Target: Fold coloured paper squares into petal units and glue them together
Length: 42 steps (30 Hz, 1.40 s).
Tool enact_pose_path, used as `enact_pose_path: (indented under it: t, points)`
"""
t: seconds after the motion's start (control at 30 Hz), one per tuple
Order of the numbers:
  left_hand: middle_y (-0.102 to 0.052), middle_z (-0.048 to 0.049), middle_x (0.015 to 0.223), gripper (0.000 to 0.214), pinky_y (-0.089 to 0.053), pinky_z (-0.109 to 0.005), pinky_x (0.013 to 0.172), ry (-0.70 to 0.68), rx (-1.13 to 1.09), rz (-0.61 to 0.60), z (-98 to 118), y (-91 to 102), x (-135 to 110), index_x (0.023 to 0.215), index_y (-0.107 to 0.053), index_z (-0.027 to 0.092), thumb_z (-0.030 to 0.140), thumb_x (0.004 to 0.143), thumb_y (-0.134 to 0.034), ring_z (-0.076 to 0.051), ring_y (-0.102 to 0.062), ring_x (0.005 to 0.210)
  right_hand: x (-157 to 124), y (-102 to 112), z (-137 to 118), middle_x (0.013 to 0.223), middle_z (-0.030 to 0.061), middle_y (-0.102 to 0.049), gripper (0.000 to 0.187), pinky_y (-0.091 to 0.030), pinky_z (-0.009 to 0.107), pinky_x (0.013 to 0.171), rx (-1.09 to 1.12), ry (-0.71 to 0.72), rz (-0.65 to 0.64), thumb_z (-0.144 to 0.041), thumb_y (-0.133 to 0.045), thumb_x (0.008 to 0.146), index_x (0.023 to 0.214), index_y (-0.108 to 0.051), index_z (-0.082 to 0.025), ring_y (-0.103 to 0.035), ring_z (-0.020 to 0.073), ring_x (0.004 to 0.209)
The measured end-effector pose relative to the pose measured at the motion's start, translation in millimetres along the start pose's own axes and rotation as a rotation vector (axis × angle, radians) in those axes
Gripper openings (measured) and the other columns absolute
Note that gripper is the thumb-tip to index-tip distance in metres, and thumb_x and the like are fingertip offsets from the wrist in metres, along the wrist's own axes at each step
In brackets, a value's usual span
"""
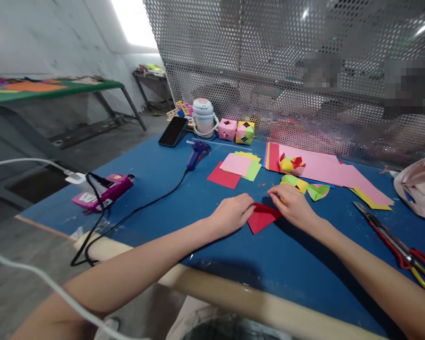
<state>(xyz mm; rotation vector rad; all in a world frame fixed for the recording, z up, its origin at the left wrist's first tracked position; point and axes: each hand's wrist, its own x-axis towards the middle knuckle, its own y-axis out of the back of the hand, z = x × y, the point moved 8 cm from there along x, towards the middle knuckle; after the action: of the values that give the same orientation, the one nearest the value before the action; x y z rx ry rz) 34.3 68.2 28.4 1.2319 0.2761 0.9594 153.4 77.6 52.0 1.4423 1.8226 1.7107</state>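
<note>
A folded red paper (262, 218) lies on the blue table top (184, 198). My left hand (231, 215) presses on its left edge with fingers curled together. My right hand (293, 204) rests on its right side, fingers bent down onto the paper. Just beyond my right hand lie small folded pieces in yellow and green (306, 188). Both hands hold the red paper flat against the table.
Square coloured sheets (238, 167) and a pink paper stack (322, 170) lie farther back. A blue glue gun (197, 153) with black cord, a phone (173, 131), paper cubes (244, 132) and a white jug (203, 118) stand by the perforated screen. Scissors (396, 241) lie at the right.
</note>
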Motion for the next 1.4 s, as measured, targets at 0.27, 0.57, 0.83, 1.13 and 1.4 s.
enact_pose_path:
  t: [0.27, 0.57, 0.83, 1.13, 1.4]
  points:
    - [-0.053, 0.0034, 0.043, 0.017, -0.043, -0.021, 0.043, 0.489, -0.807, 0.093, -35.6, 1.7, -2.0, 0.067, -0.044, 0.017, 0.024, 0.083, -0.043, -0.011, -0.055, 0.04, -4.6, -7.2, 25.0, 0.129, 0.017, -0.043, 0.055, -0.046, 0.037, 0.085, 0.521, -0.519, 0.221, -0.036, -0.055, 0.077, 0.123, -0.034, -0.015, -0.05, 0.0235, 0.111]
    - [-0.054, 0.0046, 0.057, 0.01, -0.037, -0.017, 0.038, 0.554, -0.984, 0.115, -53.1, -6.5, 0.6, 0.083, -0.048, 0.016, 0.022, 0.076, -0.052, -0.008, -0.053, 0.038, -2.9, -42.4, 33.9, 0.07, -0.0033, -0.06, 0.043, -0.047, 0.024, 0.05, 0.975, -0.704, -0.01, -0.01, -0.048, 0.064, 0.105, -0.044, -0.021, -0.059, 0.0131, 0.056]
    - [-0.057, 0.0015, 0.068, 0.017, -0.038, -0.021, 0.056, 0.324, -0.454, 0.036, -60.2, -3.9, 8.9, 0.082, -0.058, 0.016, 0.01, 0.068, -0.052, -0.011, -0.051, 0.062, -1.9, -48.2, 39.9, 0.078, -0.0017, -0.06, 0.052, -0.047, 0.027, 0.061, 0.757, -0.532, -0.095, -0.015, -0.057, 0.066, 0.116, -0.041, -0.018, -0.059, 0.0138, 0.068]
    - [-0.059, -0.0006, 0.074, 0.026, -0.039, -0.024, 0.062, 0.18, -0.243, -0.072, -56.2, -6.5, 9.2, 0.093, -0.058, 0.016, 0.008, 0.07, -0.049, -0.014, -0.053, 0.069, -12.7, -47.2, 24.4, 0.108, 0.0087, -0.056, 0.059, -0.046, 0.038, 0.084, 0.448, -0.279, -0.118, -0.012, -0.051, 0.071, 0.129, -0.037, -0.017, -0.057, 0.0205, 0.095]
    - [-0.064, -0.003, 0.083, 0.022, -0.042, -0.026, 0.072, 0.032, -0.269, -0.106, -43.7, -4.3, 9.8, 0.087, -0.059, 0.015, 0.004, 0.072, -0.047, -0.015, -0.054, 0.079, -14.3, -48.1, 13.7, 0.123, 0.0082, -0.052, 0.059, -0.041, 0.04, 0.094, 0.357, -0.132, -0.133, -0.007, -0.045, 0.071, 0.128, -0.039, -0.021, -0.052, 0.0211, 0.109]
